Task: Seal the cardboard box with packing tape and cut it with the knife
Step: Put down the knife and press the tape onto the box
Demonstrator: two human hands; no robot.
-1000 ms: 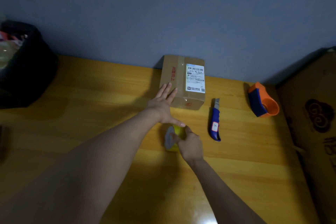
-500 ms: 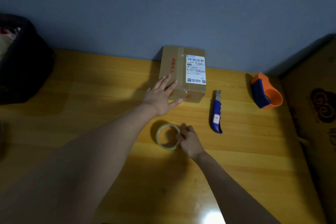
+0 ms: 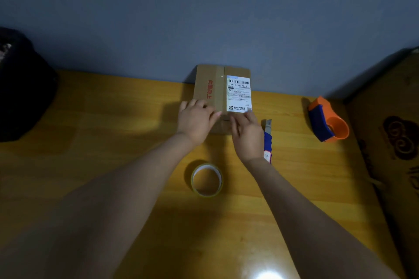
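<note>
A small cardboard box (image 3: 215, 88) with a white shipping label and red print stands against the wall at the back of the wooden table. My left hand (image 3: 196, 120) lies on its near left corner, fingers curled over the edge. My right hand (image 3: 247, 133) touches the near right edge just below the label. A roll of clear packing tape (image 3: 206, 180) lies flat on the table in front of the box, between my forearms, with no hand on it. A blue utility knife (image 3: 268, 140) lies to the right of the box, partly hidden behind my right hand.
An orange and blue tape dispenser (image 3: 327, 120) sits at the right of the table (image 3: 113, 138). A dark bag (image 3: 25, 88) stands at the far left. A brown patterned panel (image 3: 394, 133) borders the table's right side. The blue wall runs right behind the box.
My right hand has let go of the tape roll, left it flat on the table, and moved up to the box. My left hand has curled onto the box's near corner.
</note>
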